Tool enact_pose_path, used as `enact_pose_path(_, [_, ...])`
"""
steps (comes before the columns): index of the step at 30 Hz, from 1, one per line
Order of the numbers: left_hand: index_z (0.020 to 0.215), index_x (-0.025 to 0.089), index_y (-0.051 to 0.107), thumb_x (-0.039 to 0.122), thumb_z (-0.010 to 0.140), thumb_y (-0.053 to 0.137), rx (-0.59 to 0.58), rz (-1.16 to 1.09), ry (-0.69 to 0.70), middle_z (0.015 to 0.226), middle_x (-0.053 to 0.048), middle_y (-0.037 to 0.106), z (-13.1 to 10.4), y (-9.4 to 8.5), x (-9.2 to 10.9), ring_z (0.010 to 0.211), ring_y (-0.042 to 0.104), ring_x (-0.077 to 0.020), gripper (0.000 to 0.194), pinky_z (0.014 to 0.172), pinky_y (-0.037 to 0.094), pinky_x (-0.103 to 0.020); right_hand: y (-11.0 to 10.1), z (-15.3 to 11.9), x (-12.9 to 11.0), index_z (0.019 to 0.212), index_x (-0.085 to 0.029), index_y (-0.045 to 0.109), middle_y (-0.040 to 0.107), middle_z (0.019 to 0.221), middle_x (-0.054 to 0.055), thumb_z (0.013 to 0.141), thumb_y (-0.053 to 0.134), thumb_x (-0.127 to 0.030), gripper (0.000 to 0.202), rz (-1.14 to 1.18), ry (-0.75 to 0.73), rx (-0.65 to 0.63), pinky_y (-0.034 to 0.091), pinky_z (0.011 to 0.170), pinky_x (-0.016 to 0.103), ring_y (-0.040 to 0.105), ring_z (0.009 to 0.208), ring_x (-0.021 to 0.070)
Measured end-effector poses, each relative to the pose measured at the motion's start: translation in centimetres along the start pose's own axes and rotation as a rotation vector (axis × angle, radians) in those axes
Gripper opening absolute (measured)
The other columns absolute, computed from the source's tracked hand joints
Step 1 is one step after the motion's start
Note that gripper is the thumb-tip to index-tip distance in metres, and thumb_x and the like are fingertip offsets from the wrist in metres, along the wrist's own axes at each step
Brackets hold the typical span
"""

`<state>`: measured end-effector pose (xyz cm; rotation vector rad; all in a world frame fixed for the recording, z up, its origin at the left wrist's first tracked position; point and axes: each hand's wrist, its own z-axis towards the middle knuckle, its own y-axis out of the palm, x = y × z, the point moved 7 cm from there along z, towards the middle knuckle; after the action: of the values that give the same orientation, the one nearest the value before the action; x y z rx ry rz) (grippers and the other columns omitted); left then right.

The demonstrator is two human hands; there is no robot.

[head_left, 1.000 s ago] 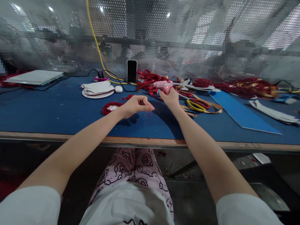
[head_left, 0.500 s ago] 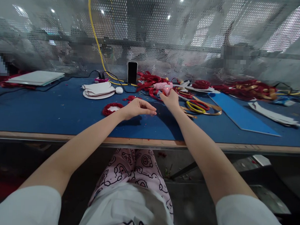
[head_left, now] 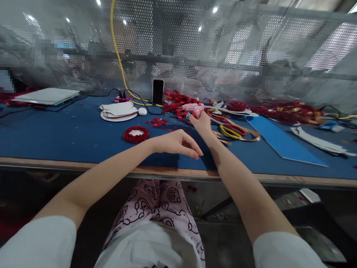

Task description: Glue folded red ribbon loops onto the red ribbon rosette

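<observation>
My right hand (head_left: 202,125) reaches to the back of the table, its fingers closed round a pink glue gun (head_left: 193,108) with a small red light. The gun lies against tangled red ribbon. My left hand (head_left: 175,142) hovers above the table near its front edge, loosely curved, with thumb and forefinger tips close to each other. Nothing shows between them. Left of that hand lies a dark red ring-shaped rosette (head_left: 135,135) with a white centre. Small red scraps (head_left: 158,122) are scattered just behind it.
White card pieces (head_left: 119,111) are stacked beside a white earbud case (head_left: 142,111). A phone (head_left: 158,92) stands upright at the back. Yellow-and-red-handled scissors (head_left: 230,132) and gold ribbon (head_left: 253,136) lie right of my right hand, before a blue board (head_left: 283,141). Cables run along the back.
My left hand has moved right and nearer the table's front edge, uncovering the rosette and red scraps. My right hand stays on the glue gun. The camera view has tilted slightly.
</observation>
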<state>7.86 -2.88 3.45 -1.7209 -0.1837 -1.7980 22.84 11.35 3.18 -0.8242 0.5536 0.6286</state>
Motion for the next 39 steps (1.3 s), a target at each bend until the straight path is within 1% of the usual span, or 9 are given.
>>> enact_pose_path(4, [0.112,0.017,0.08,0.012,0.084,0.071,-0.228,-0.088,0.063,0.105,-0.007,0.081,1.3,4.7,1.5,0.1,0.075,-0.0185,0.03,0.095,0.058,-0.031,0.1,0.0,0.2,0.082,-0.021,0.054,0.066,0.081,0.006,0.071,0.066,-0.045,0.029,-0.012,0.001,0.012,0.048,0.076,0.036,0.058,0.077,0.022])
enact_pose_path(7, [0.124,0.022,0.076,0.01,0.082,0.073,-0.279,-0.042,0.094,0.125,-0.007,0.075,1.8,4.8,2.0,0.102,0.075,-0.0194,0.044,0.092,0.059,-0.031,0.2,-0.2,0.2,0.083,-0.022,0.054,0.067,0.083,0.006,0.072,0.064,-0.043,0.026,0.014,-0.019,0.005,0.048,0.076,0.036,0.058,0.077,0.022])
enact_pose_path(11, [0.115,0.018,0.078,0.021,0.085,0.075,-0.041,0.16,0.124,0.116,-0.01,0.078,1.8,-0.8,1.9,0.099,0.073,-0.0194,0.029,0.094,0.056,-0.034,0.3,-0.4,0.1,0.082,-0.021,0.054,0.066,0.083,0.006,0.074,0.063,-0.044,0.026,0.039,-0.019,-0.021,0.048,0.074,0.036,0.058,0.075,0.021])
enact_pose_path(16, [0.092,0.016,0.082,0.026,0.082,0.076,0.231,0.486,0.045,0.093,-0.009,0.08,0.4,-8.2,-1.0,0.086,0.072,-0.0196,0.016,0.088,0.053,-0.033,0.3,-0.1,0.2,0.082,-0.022,0.055,0.065,0.081,0.006,0.071,0.067,-0.046,0.03,0.004,-0.003,-0.014,0.049,0.078,0.038,0.059,0.077,0.023])
enact_pose_path(19, [0.094,0.016,0.081,0.028,0.088,0.068,0.399,0.587,0.003,0.093,-0.009,0.08,-0.8,-10.4,-2.9,0.086,0.072,-0.0199,0.019,0.085,0.052,-0.031,0.3,0.1,0.2,0.08,-0.022,0.054,0.065,0.08,0.006,0.071,0.067,-0.046,0.029,-0.007,0.005,-0.006,0.05,0.079,0.039,0.059,0.077,0.0233])
enact_pose_path(22, [0.097,0.019,0.081,0.025,0.088,0.067,0.317,0.638,0.044,0.094,-0.007,0.08,-0.9,-9.1,-3.7,0.089,0.071,-0.0191,0.018,0.09,0.051,-0.031,0.2,0.0,0.2,0.08,-0.022,0.054,0.065,0.08,0.006,0.071,0.067,-0.046,0.029,-0.013,0.017,-0.01,0.05,0.079,0.039,0.058,0.076,0.0227])
enact_pose_path(27, [0.091,0.022,0.083,0.017,0.086,0.067,0.06,0.699,0.279,0.102,-0.009,0.078,0.1,-4.6,-2.7,0.096,0.069,-0.0197,0.017,0.098,0.048,-0.035,0.0,-0.2,-0.3,0.081,-0.021,0.054,0.066,0.082,0.006,0.072,0.066,-0.045,0.028,0.018,-0.023,-0.022,0.049,0.079,0.038,0.059,0.077,0.0218])
enact_pose_path(33, [0.123,0.02,0.076,0.02,0.094,0.059,0.136,0.889,0.257,0.127,-0.012,0.073,0.8,-4.6,-3.3,0.114,0.062,-0.025,0.033,0.105,0.044,-0.043,0.0,-0.1,-0.3,0.079,-0.022,0.053,0.062,0.077,0.003,0.071,0.066,-0.045,0.028,-0.006,-0.012,-0.018,0.048,0.076,0.036,0.056,0.074,0.0204])
enact_pose_path(39, [0.111,0.022,0.079,0.033,0.097,0.063,0.09,0.906,0.249,0.124,-0.009,0.075,1.0,-3.6,-3.3,0.112,0.065,-0.0231,0.024,0.104,0.043,-0.039,0.2,-0.1,0.0,0.081,-0.021,0.055,0.064,0.079,0.003,0.073,0.065,-0.046,0.028,0.032,-0.033,-0.024,0.048,0.076,0.035,0.056,0.074,0.0203])
